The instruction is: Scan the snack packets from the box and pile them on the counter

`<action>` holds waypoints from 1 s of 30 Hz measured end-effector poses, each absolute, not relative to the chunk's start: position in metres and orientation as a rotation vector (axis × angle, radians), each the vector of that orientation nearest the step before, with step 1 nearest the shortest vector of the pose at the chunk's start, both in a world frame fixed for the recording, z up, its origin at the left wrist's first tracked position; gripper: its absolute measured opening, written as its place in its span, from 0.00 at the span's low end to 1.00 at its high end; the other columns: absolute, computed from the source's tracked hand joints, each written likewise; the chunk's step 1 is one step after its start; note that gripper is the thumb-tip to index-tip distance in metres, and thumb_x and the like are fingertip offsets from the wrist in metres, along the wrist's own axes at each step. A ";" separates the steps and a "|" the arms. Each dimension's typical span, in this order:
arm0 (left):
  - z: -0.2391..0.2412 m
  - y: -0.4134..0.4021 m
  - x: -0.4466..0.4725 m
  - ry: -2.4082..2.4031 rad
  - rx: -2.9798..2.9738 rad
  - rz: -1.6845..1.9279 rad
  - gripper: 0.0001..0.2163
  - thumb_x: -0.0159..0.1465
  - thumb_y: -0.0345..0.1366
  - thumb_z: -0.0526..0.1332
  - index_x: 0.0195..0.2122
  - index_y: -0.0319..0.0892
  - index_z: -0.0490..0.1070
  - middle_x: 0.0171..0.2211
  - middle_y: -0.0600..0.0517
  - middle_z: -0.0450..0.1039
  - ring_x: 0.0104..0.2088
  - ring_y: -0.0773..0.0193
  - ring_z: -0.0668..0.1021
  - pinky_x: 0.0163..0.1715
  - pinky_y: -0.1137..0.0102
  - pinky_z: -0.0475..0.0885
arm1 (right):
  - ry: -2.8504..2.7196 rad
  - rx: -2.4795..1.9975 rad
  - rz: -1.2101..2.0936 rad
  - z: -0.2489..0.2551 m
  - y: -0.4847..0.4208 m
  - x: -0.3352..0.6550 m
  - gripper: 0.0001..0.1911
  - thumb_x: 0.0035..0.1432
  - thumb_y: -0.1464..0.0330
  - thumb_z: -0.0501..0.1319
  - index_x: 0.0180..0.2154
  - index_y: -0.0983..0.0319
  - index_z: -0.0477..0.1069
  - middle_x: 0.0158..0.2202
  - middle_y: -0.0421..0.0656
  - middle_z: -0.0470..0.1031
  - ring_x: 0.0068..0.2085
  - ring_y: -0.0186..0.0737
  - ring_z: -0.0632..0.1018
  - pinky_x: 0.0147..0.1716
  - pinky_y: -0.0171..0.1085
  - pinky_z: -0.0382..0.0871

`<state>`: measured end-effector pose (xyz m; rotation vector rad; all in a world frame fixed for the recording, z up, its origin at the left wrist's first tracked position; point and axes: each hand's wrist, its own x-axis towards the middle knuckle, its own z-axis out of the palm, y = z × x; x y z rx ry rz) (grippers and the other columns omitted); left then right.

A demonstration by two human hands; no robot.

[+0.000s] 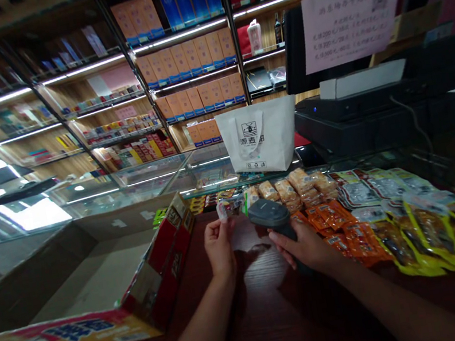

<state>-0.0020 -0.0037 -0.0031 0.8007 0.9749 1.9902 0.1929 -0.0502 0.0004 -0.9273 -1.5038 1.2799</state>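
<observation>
My right hand is wrapped round the handle of a dark grey barcode scanner, whose head points left. To its left, my left hand pinches a small white and reddish packet upright between thumb and fingers; its kind is too small to make out. Behind the scanner lie wrapped bread-like snacks in clear film. Close to my right hand are orange snack packets, and farther right lie clear vacuum packs with yellow edges.
An open cardboard box stands on the dark wooden counter at the left. A white paper bag stands on the glass case behind. At the back right is a monitor with a pink paper sign. Shelves of boxed goods line the wall.
</observation>
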 end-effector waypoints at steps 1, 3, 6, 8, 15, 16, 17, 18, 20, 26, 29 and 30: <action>-0.003 -0.004 -0.002 0.970 0.797 1.991 0.18 0.47 0.42 0.77 0.30 0.39 0.72 0.31 0.53 0.79 0.35 0.67 0.81 0.44 0.68 0.77 | -1.509 -0.927 1.279 0.001 -0.051 0.193 0.20 0.62 0.48 0.61 0.36 0.59 0.67 0.14 0.31 0.66 0.13 0.32 0.66 0.14 0.32 0.61; -0.002 -0.005 -0.002 0.967 0.790 1.994 0.17 0.48 0.40 0.77 0.30 0.39 0.71 0.31 0.52 0.79 0.36 0.66 0.82 0.45 0.67 0.77 | -1.534 -0.919 1.274 0.003 -0.052 0.194 0.21 0.63 0.48 0.60 0.32 0.59 0.66 0.13 0.32 0.65 0.13 0.32 0.67 0.15 0.32 0.61; 0.002 -0.010 -0.003 0.973 0.781 1.986 0.16 0.48 0.40 0.76 0.29 0.39 0.72 0.31 0.52 0.79 0.36 0.66 0.82 0.45 0.67 0.77 | -1.544 -0.884 1.319 0.005 -0.052 0.197 0.22 0.63 0.48 0.59 0.31 0.59 0.66 0.15 0.33 0.67 0.14 0.32 0.68 0.15 0.32 0.63; 0.010 -0.017 -0.007 0.957 0.787 1.976 0.17 0.47 0.40 0.77 0.29 0.39 0.72 0.30 0.53 0.79 0.35 0.67 0.82 0.43 0.70 0.77 | -1.498 -0.872 1.347 0.003 -0.051 0.199 0.21 0.62 0.48 0.61 0.35 0.60 0.67 0.18 0.33 0.69 0.14 0.32 0.68 0.14 0.32 0.62; 0.095 -0.060 -0.073 1.007 0.950 2.145 0.15 0.49 0.38 0.77 0.29 0.41 0.71 0.31 0.54 0.79 0.32 0.65 0.81 0.39 0.69 0.78 | -1.476 -0.891 1.377 -0.002 -0.051 0.200 0.23 0.60 0.46 0.63 0.35 0.60 0.68 0.20 0.36 0.70 0.15 0.32 0.67 0.15 0.33 0.63; 0.111 -0.066 -0.089 1.044 1.017 2.223 0.14 0.51 0.37 0.76 0.29 0.41 0.71 0.30 0.54 0.79 0.33 0.64 0.81 0.39 0.69 0.78 | -1.463 -0.886 1.371 -0.002 -0.052 0.200 0.23 0.60 0.46 0.63 0.35 0.60 0.68 0.20 0.36 0.70 0.15 0.32 0.67 0.15 0.33 0.63; 0.126 -0.071 -0.107 1.103 1.091 2.288 0.12 0.53 0.36 0.74 0.28 0.41 0.71 0.30 0.53 0.79 0.34 0.63 0.81 0.41 0.68 0.78 | -1.458 -0.880 1.370 -0.001 -0.053 0.200 0.23 0.60 0.46 0.63 0.35 0.60 0.67 0.20 0.36 0.69 0.15 0.32 0.67 0.15 0.33 0.62; 0.139 -0.075 -0.124 1.195 1.146 2.318 0.10 0.56 0.34 0.73 0.28 0.40 0.71 0.29 0.53 0.79 0.34 0.62 0.81 0.41 0.67 0.77 | -1.463 -0.873 1.373 0.000 -0.053 0.200 0.24 0.60 0.45 0.62 0.34 0.60 0.67 0.20 0.36 0.69 0.15 0.33 0.67 0.15 0.34 0.62; 0.159 -0.082 -0.158 1.466 1.151 2.249 0.07 0.58 0.29 0.70 0.27 0.39 0.71 0.26 0.54 0.78 0.30 0.63 0.80 0.41 0.66 0.77 | -1.491 -0.865 1.396 0.000 -0.054 0.201 0.25 0.59 0.44 0.62 0.33 0.59 0.67 0.20 0.37 0.69 0.16 0.34 0.68 0.15 0.34 0.63; 0.158 -0.095 -0.222 1.990 0.871 1.663 0.12 0.48 0.23 0.75 0.23 0.39 0.71 0.20 0.50 0.77 0.22 0.62 0.79 0.29 0.71 0.75 | -1.479 -0.926 1.381 0.001 -0.059 0.202 0.26 0.58 0.43 0.62 0.28 0.58 0.65 0.19 0.37 0.68 0.15 0.34 0.67 0.15 0.35 0.63; 0.143 -0.097 -0.242 1.958 0.882 1.510 0.17 0.37 0.24 0.78 0.19 0.40 0.68 0.18 0.48 0.76 0.19 0.56 0.80 0.21 0.69 0.75 | -1.470 -0.958 1.403 -0.002 -0.059 0.204 0.24 0.59 0.44 0.63 0.34 0.59 0.67 0.18 0.36 0.68 0.16 0.35 0.68 0.16 0.35 0.64; 0.138 -0.097 -0.247 1.924 0.890 1.493 0.18 0.34 0.25 0.78 0.19 0.41 0.68 0.17 0.48 0.75 0.19 0.55 0.80 0.20 0.69 0.75 | -1.470 -0.972 1.419 -0.003 -0.058 0.205 0.24 0.59 0.44 0.63 0.36 0.59 0.68 0.18 0.35 0.68 0.16 0.35 0.68 0.16 0.35 0.64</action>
